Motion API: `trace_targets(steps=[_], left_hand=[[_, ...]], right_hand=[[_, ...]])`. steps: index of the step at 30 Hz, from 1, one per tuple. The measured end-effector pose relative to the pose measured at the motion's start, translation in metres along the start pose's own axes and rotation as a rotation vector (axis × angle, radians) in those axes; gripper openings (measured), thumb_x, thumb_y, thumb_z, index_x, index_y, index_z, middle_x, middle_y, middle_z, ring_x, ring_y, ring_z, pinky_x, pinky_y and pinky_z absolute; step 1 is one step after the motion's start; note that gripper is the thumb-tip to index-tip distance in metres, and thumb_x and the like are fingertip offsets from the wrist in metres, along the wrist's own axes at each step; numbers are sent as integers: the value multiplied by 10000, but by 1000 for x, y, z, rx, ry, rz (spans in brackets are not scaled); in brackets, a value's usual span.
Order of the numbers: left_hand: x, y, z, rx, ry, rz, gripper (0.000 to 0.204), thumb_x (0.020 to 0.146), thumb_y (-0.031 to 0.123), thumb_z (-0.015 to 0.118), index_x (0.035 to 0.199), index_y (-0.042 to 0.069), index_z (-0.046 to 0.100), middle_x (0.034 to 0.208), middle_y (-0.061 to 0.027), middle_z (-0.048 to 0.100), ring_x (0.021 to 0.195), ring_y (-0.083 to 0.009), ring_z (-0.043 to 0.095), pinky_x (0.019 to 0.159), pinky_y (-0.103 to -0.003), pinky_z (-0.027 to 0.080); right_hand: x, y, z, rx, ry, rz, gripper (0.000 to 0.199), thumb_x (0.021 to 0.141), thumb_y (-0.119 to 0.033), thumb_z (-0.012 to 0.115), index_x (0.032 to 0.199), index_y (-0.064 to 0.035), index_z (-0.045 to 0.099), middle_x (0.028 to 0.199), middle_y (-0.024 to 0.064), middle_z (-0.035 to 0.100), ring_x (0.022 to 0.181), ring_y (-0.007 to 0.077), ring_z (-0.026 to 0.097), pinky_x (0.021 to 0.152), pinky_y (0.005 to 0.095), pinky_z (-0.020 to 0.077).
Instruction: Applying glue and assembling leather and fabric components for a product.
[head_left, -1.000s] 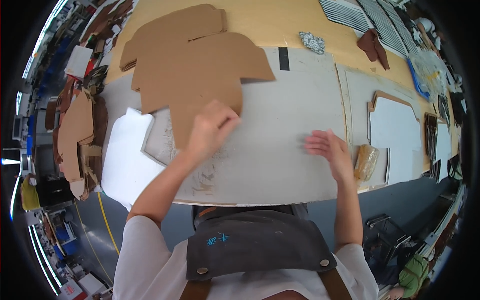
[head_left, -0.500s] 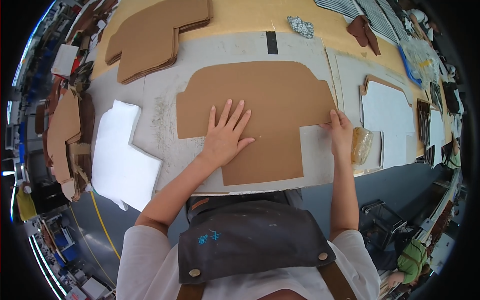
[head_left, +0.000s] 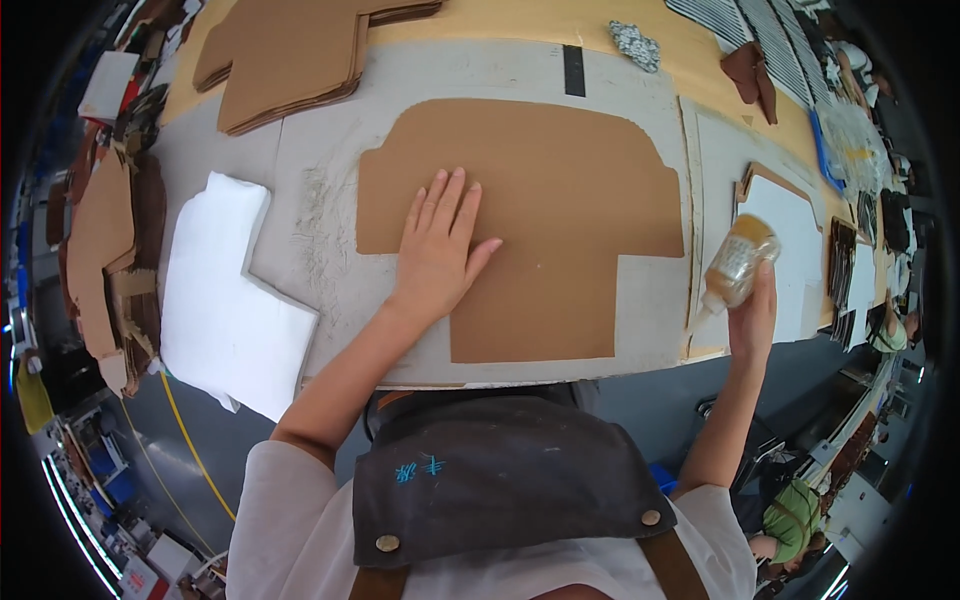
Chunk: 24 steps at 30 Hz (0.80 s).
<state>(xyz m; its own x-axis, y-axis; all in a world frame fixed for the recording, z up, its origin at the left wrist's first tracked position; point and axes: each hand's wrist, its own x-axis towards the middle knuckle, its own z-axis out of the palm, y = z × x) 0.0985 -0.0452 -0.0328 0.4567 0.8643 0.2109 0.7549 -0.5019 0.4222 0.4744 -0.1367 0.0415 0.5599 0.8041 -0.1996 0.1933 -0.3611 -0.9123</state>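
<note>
Brown flat die-cut cardboard sheet (head_left: pixel 545 215) lies on the pale grey work board (head_left: pixel 320 180). The left hand (head_left: pixel 437 245) presses flat on it, fingers spread. The right hand (head_left: pixel 752 318) grips a small amber glue bottle (head_left: pixel 737 262), apparently tilted nozzle-down, beside the sheet's right edge.

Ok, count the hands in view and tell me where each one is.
2. The left hand lies flat on the brown cardboard cutout; the right hand holds a glue bottle at the work board's right edge. None seem hidden.
</note>
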Motion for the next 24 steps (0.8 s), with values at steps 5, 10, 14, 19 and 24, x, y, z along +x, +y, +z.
trace_targets(steps=[5, 10, 14, 19, 24], left_hand=[[-17, -22, -8, 85, 84, -145, 541, 891, 245, 614, 1335, -14, 445, 1444, -200, 355, 1336, -396, 326, 1077, -487, 303], [-21, -23, -8, 117, 100, -216, 522, 869, 234, 630, 1298, -24, 480, 1420, -213, 375, 1311, -401, 351, 1058, -485, 330], [-18, -20, -13, 82, 100, -234, 511, 856, 246, 637, 1274, -19, 505, 1401, -207, 399, 1297, -385, 373, 1046, -475, 350], [-18, -21, -15, 40, 88, -237, 523, 848, 262, 641, 1270, -17, 510, 1404, -210, 398, 1308, -379, 364, 1048, -479, 345], [-19, -21, -14, 15, 85, -250, 530, 837, 268, 647, 1260, -23, 515, 1406, -216, 396, 1309, -377, 364, 1048, -483, 343]], right_hand=[[28, -40, 109, 1089, -509, 102, 716, 819, -333, 729, 1402, -124, 369, 1420, 121, 422, 1291, 324, 428, 1067, 482, 380], [36, -80, 228, 983, -637, 100, 674, 818, -269, 732, 1359, -64, 387, 1340, 157, 475, 1243, 293, 466, 1053, 432, 384], [28, -92, 286, 776, -661, -108, 485, 792, -103, 734, 1209, -13, 503, 1133, 84, 593, 1030, 166, 582, 908, 341, 473], [18, -106, 322, 548, -618, -286, 339, 738, -30, 761, 1029, -7, 590, 934, 51, 633, 841, 130, 612, 756, 276, 512], [17, -110, 336, 402, -625, -398, 309, 717, -28, 782, 968, 3, 604, 873, 47, 640, 808, 126, 621, 704, 262, 524]])
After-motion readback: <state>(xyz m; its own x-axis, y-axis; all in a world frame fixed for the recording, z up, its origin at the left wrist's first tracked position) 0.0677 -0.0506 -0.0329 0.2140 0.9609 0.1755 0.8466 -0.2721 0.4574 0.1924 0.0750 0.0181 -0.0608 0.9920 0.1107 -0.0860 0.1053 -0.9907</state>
